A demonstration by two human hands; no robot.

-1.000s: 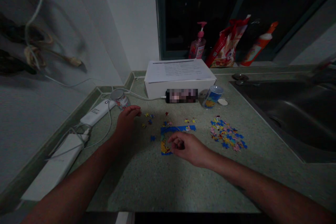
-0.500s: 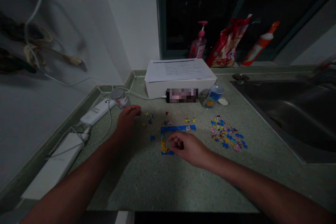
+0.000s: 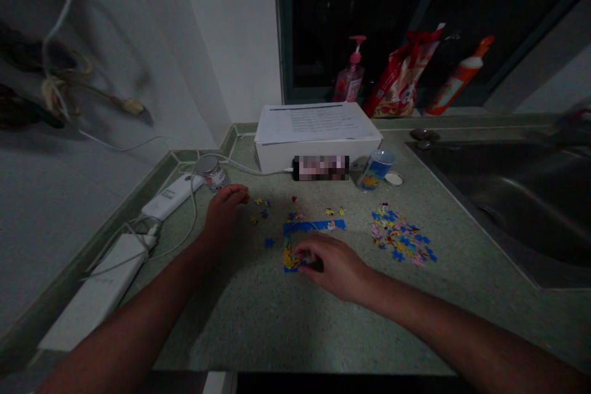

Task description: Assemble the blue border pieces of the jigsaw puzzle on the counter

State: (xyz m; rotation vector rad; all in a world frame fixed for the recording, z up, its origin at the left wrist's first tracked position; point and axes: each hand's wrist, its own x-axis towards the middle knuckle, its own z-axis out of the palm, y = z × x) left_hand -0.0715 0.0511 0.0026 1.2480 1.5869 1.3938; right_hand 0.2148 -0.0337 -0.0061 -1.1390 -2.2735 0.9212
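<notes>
A partly joined jigsaw puzzle (image 3: 314,226) lies on the counter, with a blue strip along its top and a yellow and blue column down its left side. Over the lower part of that column, my right hand (image 3: 335,265) is bent in a pinch, fingertips at the pieces; what is between them is too small to make out. My left hand (image 3: 226,203) rests beside a clear jar (image 3: 212,173) with its fingers curled together, hiding whatever may be inside. Loose puzzle pieces (image 3: 264,212) lie between the hands, and a blue piece (image 3: 269,242) sits just left of the puzzle.
To the right spreads a pile of puzzle pieces (image 3: 401,237), near a blue can (image 3: 375,170) and its white lid (image 3: 394,179). A phone (image 3: 321,168) leans on a white box (image 3: 272,154). Power strips (image 3: 99,295) with cables line the left; a sink (image 3: 521,197) is at right.
My right hand has shifted slightly down, its thumb and forefinger now further apart at the puzzle's lower left. My left hand has stayed in place.
</notes>
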